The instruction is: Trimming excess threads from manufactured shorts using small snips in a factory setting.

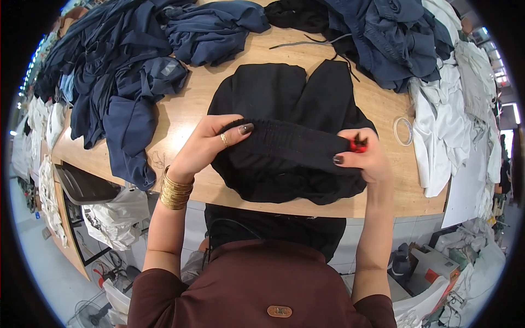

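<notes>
A pair of black trousers (268, 95) lies on the wooden table (180, 117) before me, with its gathered elastic waistband (290, 139) toward me. My left hand (210, 139) pinches the left end of the waistband, thumb on top. At the other end my right hand (363, 156) grips the waistband between thumb and fingers. A small red-and-black object (359, 144) sits within the right hand; fingers hide most of it, and its kind is not clear. The band is stretched out between both hands.
Dark blue garments are heaped at the far left (126, 71) and far right (383, 38). White cloth (432, 131) hangs over the table's right edge. A roll of tape (403, 132) lies right of my right hand. Dark cords (311, 42) trail on the table behind the trousers.
</notes>
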Available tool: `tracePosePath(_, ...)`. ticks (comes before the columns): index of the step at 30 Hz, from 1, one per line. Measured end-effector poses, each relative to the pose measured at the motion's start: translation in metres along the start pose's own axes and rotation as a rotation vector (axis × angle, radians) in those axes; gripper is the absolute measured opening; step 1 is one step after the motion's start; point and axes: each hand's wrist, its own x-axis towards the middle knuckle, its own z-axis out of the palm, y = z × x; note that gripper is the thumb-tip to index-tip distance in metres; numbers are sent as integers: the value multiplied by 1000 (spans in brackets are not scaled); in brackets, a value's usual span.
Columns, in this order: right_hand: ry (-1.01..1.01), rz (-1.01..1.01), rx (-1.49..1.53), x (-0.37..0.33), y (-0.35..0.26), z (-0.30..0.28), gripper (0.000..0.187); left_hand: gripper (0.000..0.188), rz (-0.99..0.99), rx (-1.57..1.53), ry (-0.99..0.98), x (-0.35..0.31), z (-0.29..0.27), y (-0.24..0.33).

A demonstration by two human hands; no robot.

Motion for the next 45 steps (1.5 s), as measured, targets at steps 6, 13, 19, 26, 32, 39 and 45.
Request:
tracePosePath(6,-53,-72,-8,-15,-7,-8,12,22,-83,-133,26,-13,5,14)
tracePosePath(13,-39,-89,-9,-19,-6,-10,13,23,-56,-153,14,-14,7,14)
tracePosePath(19,-95,-21,32,-18,-2,-2,10,24,42,182,-286,-3,13,9)
tracePosePath(26,-103,-32,-36,-21,-5,6,9,18,-12,-146,-260,5,46,10)
tracePosePath(32,-87,-115,-112,-30,-7,10,8,16,32,-301,-171,-1,59,12)
tracePosePath(39,-79,-118,-106,-33,-4,12,10,15,-75,-356,-141,-3,65,19)
tracePosePath(45,-26,-125,-70,-32,3,18,9,15,-120,-522,-132,-2,71,11)
